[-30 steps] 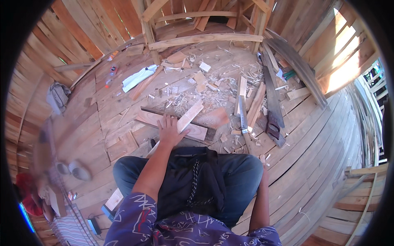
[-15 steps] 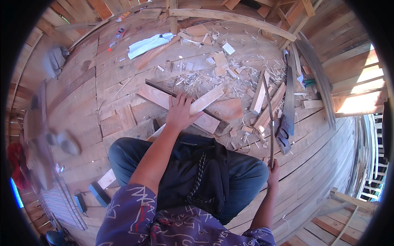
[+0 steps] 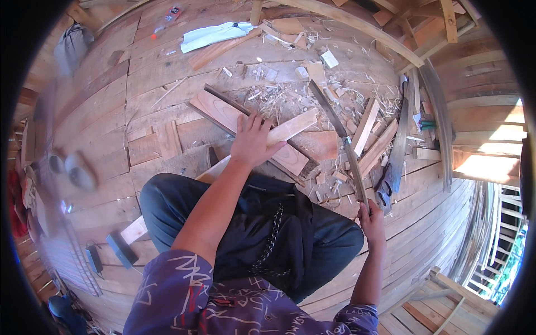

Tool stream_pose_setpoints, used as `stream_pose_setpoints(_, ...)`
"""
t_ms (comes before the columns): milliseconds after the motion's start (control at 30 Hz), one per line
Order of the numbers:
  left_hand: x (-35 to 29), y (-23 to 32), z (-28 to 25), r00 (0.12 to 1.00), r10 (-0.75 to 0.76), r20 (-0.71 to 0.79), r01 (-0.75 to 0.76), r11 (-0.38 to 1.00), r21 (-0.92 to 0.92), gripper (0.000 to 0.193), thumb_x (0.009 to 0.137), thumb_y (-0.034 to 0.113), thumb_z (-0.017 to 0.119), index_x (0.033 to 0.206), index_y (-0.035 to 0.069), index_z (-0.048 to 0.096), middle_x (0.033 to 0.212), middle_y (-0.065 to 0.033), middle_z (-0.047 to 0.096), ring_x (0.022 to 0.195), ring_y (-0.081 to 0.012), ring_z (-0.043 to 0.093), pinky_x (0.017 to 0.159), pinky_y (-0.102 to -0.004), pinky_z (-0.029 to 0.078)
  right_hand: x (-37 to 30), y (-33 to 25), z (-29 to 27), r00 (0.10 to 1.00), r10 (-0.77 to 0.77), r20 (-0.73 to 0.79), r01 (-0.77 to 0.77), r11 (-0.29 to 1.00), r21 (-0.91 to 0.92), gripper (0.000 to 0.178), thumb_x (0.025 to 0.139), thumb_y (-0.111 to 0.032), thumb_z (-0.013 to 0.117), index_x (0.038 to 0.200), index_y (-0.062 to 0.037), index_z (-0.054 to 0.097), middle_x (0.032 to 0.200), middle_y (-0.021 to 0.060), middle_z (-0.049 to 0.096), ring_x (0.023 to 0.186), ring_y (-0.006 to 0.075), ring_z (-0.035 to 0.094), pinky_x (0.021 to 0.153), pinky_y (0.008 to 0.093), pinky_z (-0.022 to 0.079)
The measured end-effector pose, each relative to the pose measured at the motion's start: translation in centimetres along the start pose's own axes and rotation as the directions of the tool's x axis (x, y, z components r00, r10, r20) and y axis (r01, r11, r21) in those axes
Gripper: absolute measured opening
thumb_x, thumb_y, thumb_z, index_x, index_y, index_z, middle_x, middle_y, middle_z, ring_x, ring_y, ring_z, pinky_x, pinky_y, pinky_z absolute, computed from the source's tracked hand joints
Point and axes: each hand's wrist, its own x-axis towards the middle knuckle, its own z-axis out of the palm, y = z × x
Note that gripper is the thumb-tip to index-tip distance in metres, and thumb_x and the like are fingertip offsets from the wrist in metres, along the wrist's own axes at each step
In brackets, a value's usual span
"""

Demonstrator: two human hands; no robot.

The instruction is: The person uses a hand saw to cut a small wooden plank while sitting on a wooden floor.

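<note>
My left hand grips a pale wooden strip, its fingers wrapped over the top. The strip slants across a wider wooden block with dark edges, which lies on the floor before my knees; its near end runs back toward my left leg. On the right, my right hand is closed round the long handle of a machete-like knife. The dark blade points forward and slightly left, beyond the strip's far end and apart from it.
Shavings and offcuts litter the floor ahead. A handsaw and two wooden pieces lie to the right. Farther off are a white sheet and a plastic bottle. Dark boxes sit by my left knee.
My right hand has tilted the knife's blade leftward toward the strip and moved slightly forward. My left hand keeps its hold on the strip. The view has shifted a little.
</note>
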Motion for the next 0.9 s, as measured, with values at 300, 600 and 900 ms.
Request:
stream_pose_setpoints(300, -0.1, -0.1, 0.3, 0.999, -0.032, -0.029, 0.033, 0.999, 0.026, 0.073, 0.082, 0.059, 0.06, 0.133, 0.008, 0.049, 0.14, -0.019, 0.041, 0.139, -0.0334, 0.029, 0.115, -0.0573, 0.015, 0.7, -1.6, 0.2, 0.995, -0.08, 0.054, 0.088, 0.982, -0.169, 0.025, 0.099, -0.022, 0.053, 0.094, 0.0018, 0.059, 0.054, 0.0058, 0.053, 0.048, 0.0128, 0.053, 0.047, 0.0299, 0.041)
stream_pose_setpoints(600, 0.2, 0.1, -0.2, 0.999, -0.028, -0.029, 0.028, 0.999, 0.026, 0.063, 0.077, 0.056, 0.066, 0.118, 0.009, 0.056, 0.123, -0.0149, 0.049, 0.124, -0.0327, 0.041, 0.112, -0.0505, 0.024, 2.1, -4.3, 1.7, 0.986, -0.157, 0.053, 0.166, 0.932, -0.322, 0.019, 0.096, -0.016, 0.057, 0.102, 0.002, 0.06, 0.058, 0.0211, 0.056, 0.053, 0.0375, 0.06, 0.048, 0.0435, 0.043)
stream_pose_setpoints(900, -0.1, 0.4, -0.7, 0.998, -0.057, 0.018, 0.056, 0.998, 0.042, 0.058, 0.077, 0.055, 0.066, 0.108, 0.008, 0.059, 0.106, -0.0118, 0.053, 0.108, -0.0289, 0.049, 0.093, -0.0425, 0.035, 1.8, -4.9, 2.4, 0.981, -0.183, 0.058, 0.192, 0.93, -0.315, 0.017, 0.095, -0.014, 0.056, 0.104, 0.0007, 0.059, 0.064, 0.0243, 0.058, 0.062, 0.0429, 0.061, 0.053, 0.0473, 0.044)
